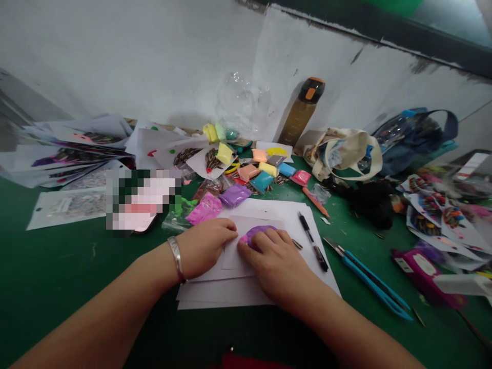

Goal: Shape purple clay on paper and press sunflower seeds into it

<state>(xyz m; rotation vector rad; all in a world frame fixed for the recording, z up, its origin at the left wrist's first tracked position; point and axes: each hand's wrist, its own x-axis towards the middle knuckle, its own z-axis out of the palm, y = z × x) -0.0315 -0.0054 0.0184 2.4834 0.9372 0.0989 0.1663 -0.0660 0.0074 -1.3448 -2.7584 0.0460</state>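
Observation:
A flat purple piece of what looks like modelling clay (265, 229), with a pink bit at its left end, lies on a small sheet of paper (234, 261). My right hand (279, 264) rests over it, fingers bent and pressed onto the clay, hiding part of it. At the sheet's left side is my left hand (207, 246), a silver bangle on its wrist. Its fingers are pinched together, and whatever is between them is hidden. Beneath lies a stack of larger white paper (215, 294). A striped seed (297, 244) sits beside my right fingers.
A black pen (313, 241) and a blue-handled tool (372, 279) lie to the right. Several coloured clay packets (235, 195) are behind the paper. A bottle (302, 113) stands by the wall. A pixelated phone-like object (146, 202) is on the left, a magenta device (423, 271) far right.

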